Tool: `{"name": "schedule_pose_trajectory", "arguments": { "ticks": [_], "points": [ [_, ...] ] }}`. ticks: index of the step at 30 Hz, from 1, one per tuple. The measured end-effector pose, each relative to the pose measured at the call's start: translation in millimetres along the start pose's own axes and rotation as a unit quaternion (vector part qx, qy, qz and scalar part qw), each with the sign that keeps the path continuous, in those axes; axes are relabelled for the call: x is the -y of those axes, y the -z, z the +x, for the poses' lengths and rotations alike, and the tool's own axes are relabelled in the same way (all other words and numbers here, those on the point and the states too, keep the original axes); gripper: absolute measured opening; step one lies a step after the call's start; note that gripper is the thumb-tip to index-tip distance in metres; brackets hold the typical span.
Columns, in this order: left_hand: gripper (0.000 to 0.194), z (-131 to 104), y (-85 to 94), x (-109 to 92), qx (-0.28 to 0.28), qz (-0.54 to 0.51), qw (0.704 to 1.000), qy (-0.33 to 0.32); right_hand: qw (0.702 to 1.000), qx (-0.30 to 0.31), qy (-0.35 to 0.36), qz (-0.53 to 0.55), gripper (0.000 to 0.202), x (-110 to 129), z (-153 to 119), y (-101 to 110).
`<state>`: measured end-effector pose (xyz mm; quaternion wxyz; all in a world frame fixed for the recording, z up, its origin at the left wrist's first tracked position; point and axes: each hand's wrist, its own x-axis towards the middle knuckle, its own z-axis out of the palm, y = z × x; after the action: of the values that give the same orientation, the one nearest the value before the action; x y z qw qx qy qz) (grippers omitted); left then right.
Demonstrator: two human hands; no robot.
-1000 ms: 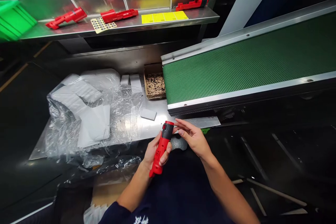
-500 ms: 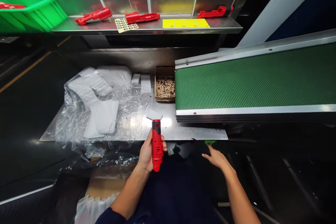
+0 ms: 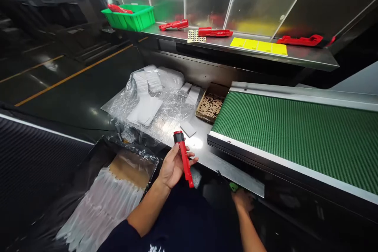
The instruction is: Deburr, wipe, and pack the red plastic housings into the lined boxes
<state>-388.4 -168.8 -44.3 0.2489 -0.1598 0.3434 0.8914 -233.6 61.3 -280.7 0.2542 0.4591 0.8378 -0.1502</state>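
Left hand (image 3: pixel 173 165) wrapped around a red tool handle (image 3: pixel 183 157), black collar end tilted up and away, just above the near edge of the metal surface (image 3: pixel 206 153). Right hand (image 3: pixel 243 201) low under that edge, beside a small green object (image 3: pixel 234 186); fingers in shadow, so its grip cannot be told.

Writing: white characters on the dark sleeve at bottom, too cut off to read. Yellow label sheet (image 3: pixel 258 46) on the upper shelf (image 3: pixel 310 61), print illegible.

Containers: green bin (image 3: pixel 138 19) at the shelf's left end holds a red part. Open cardboard box (image 3: pixel 210 106) beside the green conveyor belt (image 3: pixel 295 134) holds small dark pieces (screws, perhaps). Clear plastic bags (image 3: pixel 150 102) with white pads lie on the surface; one loose white pad (image 3: pixel 188 128) near the handle's tip.
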Motion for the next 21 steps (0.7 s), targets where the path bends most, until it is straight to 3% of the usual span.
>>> {"name": "schedule_pose_trajectory", "arguments": {
  "ticks": [4,9,11,14,18,21],
  "points": [
    [0.039,-24.1,-8.9,20.6,0.025,0.031,0.999,-0.035,0.995,-0.022,0.102,-0.004,0.036,-12.5,-10.0,6.2],
    [0.042,-55.2,2.6,34.4,0.022,0.098,0.993,-0.068,0.954,-0.032,0.279,0.103,0.048,-65.6,-36.4,10.7],
    [0.04,-66.5,11.5,41.1,0.014,0.109,0.992,-0.06,0.939,-0.06,0.29,0.172,0.054,-89.5,-47.7,9.6],
    [0.04,-80.2,24.2,55.9,-0.012,0.124,0.99,-0.063,0.944,-0.069,0.246,0.207,0.055,-118.5,-63.5,8.2],
    [0.041,-90.2,40.0,78.9,-0.063,0.143,0.986,-0.059,0.939,-0.015,0.273,0.209,0.055,-145.7,-83.2,8.0],
    [0.049,-86.9,56.3,92.4,-0.075,0.162,0.984,0.008,0.922,0.043,0.343,0.172,0.046,-160.5,-96.0,7.3]
  ]
}}
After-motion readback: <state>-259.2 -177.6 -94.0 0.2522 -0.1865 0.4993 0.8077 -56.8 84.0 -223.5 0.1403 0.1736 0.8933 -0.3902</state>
